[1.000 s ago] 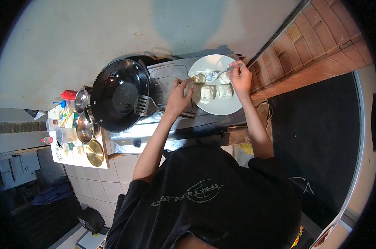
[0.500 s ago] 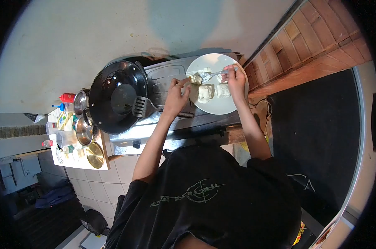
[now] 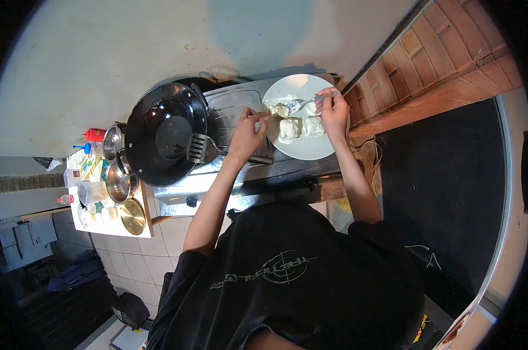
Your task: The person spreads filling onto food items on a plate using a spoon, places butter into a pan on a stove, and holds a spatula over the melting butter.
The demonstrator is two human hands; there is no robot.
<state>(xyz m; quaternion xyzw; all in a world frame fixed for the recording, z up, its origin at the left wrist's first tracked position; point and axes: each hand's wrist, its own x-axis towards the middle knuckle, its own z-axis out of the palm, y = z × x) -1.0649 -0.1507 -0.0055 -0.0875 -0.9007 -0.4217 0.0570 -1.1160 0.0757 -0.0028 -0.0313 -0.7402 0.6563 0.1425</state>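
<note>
On the white plate (image 3: pixel 310 153) lie several blocky pieces coated in thick white, among them a front piece (image 3: pixel 289 129) and a piece to its right (image 3: pixel 314 126). My right hand (image 3: pixel 334 115) is closed on the handle of a metal spoon (image 3: pixel 302 104), its head down in the white coating. Just left of the spoon's head is a smaller coated piece (image 3: pixel 278 109). My left hand (image 3: pixel 248 137) reaches to the plate's left rim, thumb and forefinger apart beside that piece. Whether its fingertips touch the piece I cannot tell.
A black wok (image 3: pixel 165 131) with some liquid sits on the stove (image 3: pixel 234 108). Across its rim lies a slotted spatula (image 3: pixel 202 149), handle passing under my left wrist. Metal bowls (image 3: pixel 119 185), a golden lid (image 3: pixel 133 217) and a red bottle (image 3: pixel 95 135) stand left. A brick ledge (image 3: pixel 427 76) borders the right.
My right hand has shifted slightly right, and the spoon's head has drawn back from the small piece. That piece sits a little farther right. My left hand has barely moved.
</note>
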